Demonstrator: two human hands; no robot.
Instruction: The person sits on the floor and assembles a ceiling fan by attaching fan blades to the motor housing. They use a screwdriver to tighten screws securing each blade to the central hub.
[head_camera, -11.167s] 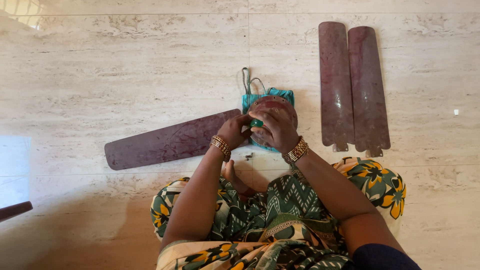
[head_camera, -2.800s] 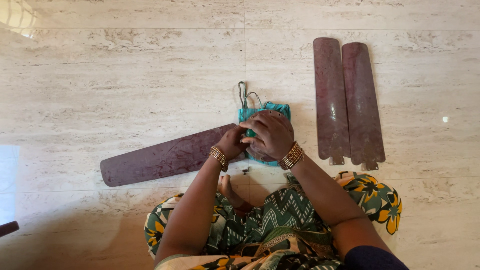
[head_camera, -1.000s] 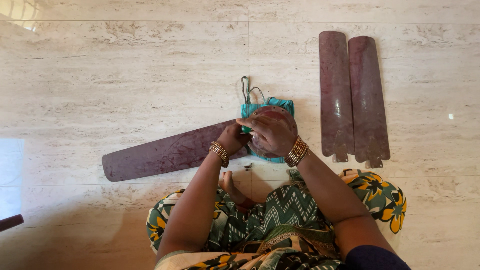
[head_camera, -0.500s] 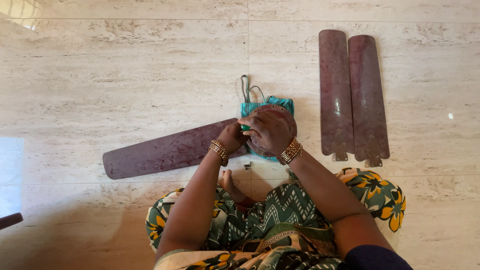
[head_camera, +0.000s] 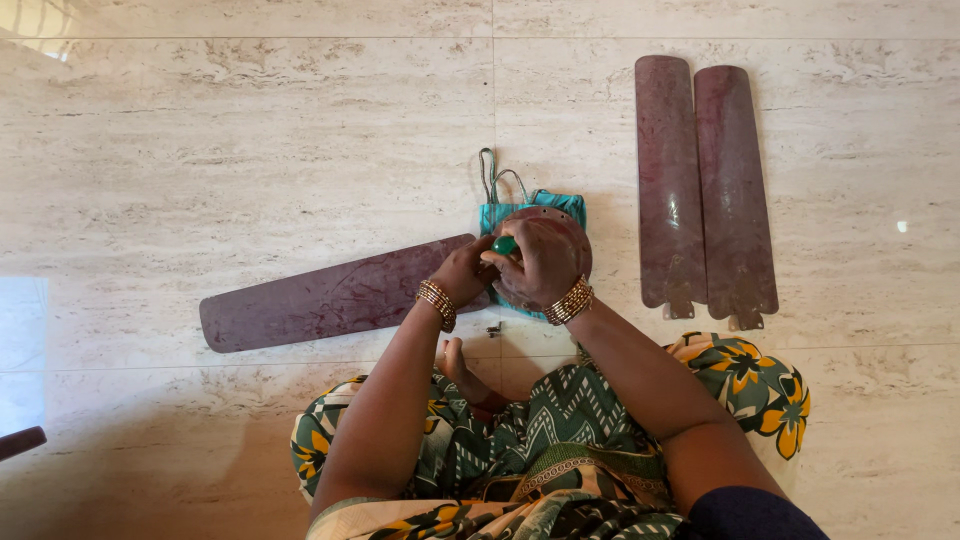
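**Hands meet over the fan hub, blade running off to my left**

Both hands work close together straight ahead of me, low over the floor (head_camera: 250, 120). My left hand (head_camera: 462, 272) is curled shut around the inner end of the attached fan blade (head_camera: 330, 297), just where it joins the round motor hub (head_camera: 560, 232). My right hand (head_camera: 535, 262) lies cupped over the hub and pinches a tool with a green handle (head_camera: 504, 244) between thumb and fingers; only the knob of the handle shows, so I cannot tell what its tip sits on.

The blade's long axis runs from the hub out to my left, dipping slightly toward me at the far end, flat on the floor. Its joint is right under my hands, so the left hand is the nearer one to the blade and the right hand the nearer one to the hub. The hub rests on a teal cloth bag (head_camera: 500, 205) whose strap loops away from me.

Two loose fan blades (head_camera: 705, 180) lie side by side off to my right, well apart from the hub, their long axes pointing away from me and their mounting brackets turned toward my knee. A small dark fastener (head_camera: 492, 329) lies on the floor just on my side of the hands, between them and my foot (head_camera: 455, 357).
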